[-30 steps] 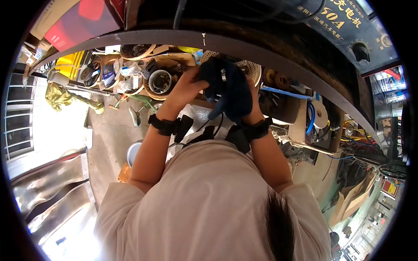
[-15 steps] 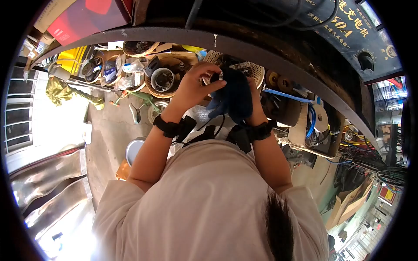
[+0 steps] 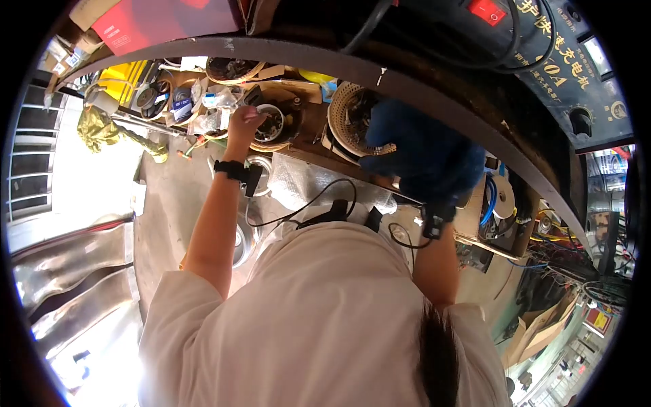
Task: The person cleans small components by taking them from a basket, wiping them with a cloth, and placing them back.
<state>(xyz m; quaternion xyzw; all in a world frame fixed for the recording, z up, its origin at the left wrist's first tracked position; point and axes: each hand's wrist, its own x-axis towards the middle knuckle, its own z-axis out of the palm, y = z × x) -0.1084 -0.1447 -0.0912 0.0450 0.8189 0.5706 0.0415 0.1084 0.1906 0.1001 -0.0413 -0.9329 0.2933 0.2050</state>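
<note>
My bare left hand reaches over the left side of a white tub of small dark parts. Its fingers are drawn together; whatever is between them is too small to make out. On the right, dark blue cloth, perhaps a glove, covers my right hand, so its fingers are hidden. The blue fabric overlaps the right side of a woven basket holding small dark pieces. Part of the basket's rim shows in front of the fabric. Black straps with attached devices circle both wrists.
A dark curved shelf edge crosses above both hands. The charger box sits on it at right. Bubble wrap lies below the baskets, with a black cable looping across. Blue tubing is in a cardboard box at right.
My hands have moved apart: the left went left to the white tub, the right went right with the blue fabric, by the woven basket. The view has shifted slightly.
</note>
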